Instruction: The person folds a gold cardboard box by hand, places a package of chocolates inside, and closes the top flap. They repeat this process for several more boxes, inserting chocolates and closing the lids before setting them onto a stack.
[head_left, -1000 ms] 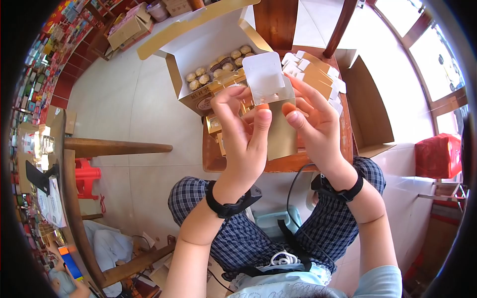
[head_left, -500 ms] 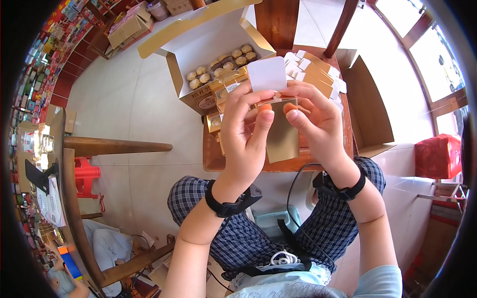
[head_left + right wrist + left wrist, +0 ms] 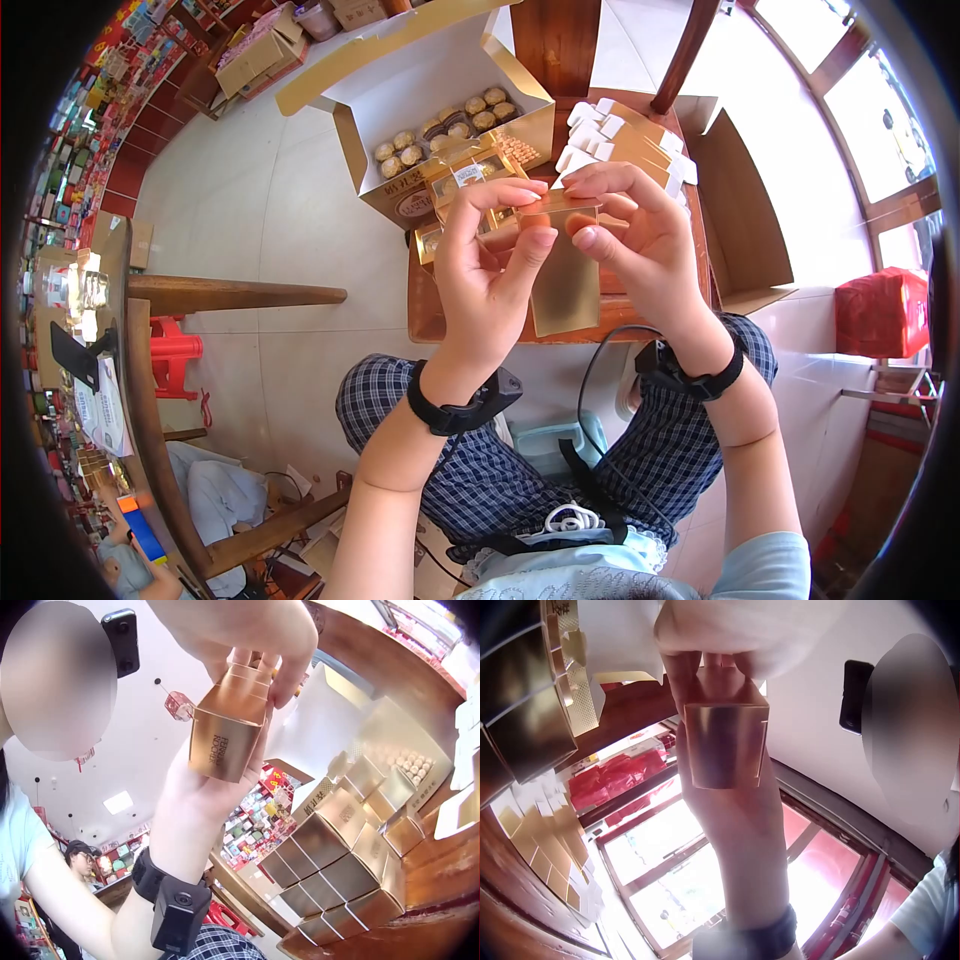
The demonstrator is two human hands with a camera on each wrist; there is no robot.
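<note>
A small gold gift box point(image 3: 566, 285) is held up over the wooden stool-like table point(image 3: 425, 322), between both hands. My left hand point(image 3: 488, 255) pinches its upper left edge between thumb and fingers. On the opposite edge, my right hand point(image 3: 645, 235) grips it the same way. The fingertips of both hands meet along the box's top end, where the lid lies folded down. Dark lettering shows on one face of the gold box point(image 3: 221, 746) in the right wrist view. Its plain gold side point(image 3: 724, 746) faces the left wrist camera.
Behind the hands stands a large open carton point(image 3: 345, 150) with gold-wrapped chocolates point(image 3: 405, 152). Finished gold boxes point(image 3: 330, 870) are stacked on the table. Flat gold box blanks point(image 3: 640, 150) lie at the right, beside a brown cardboard box point(image 3: 745, 210). A cable point(image 3: 585, 385) hangs in front.
The white lid flap stood upright at first, then was pushed down by the fingers and is now folded over the box's top. Both hands have stayed on the box.
</note>
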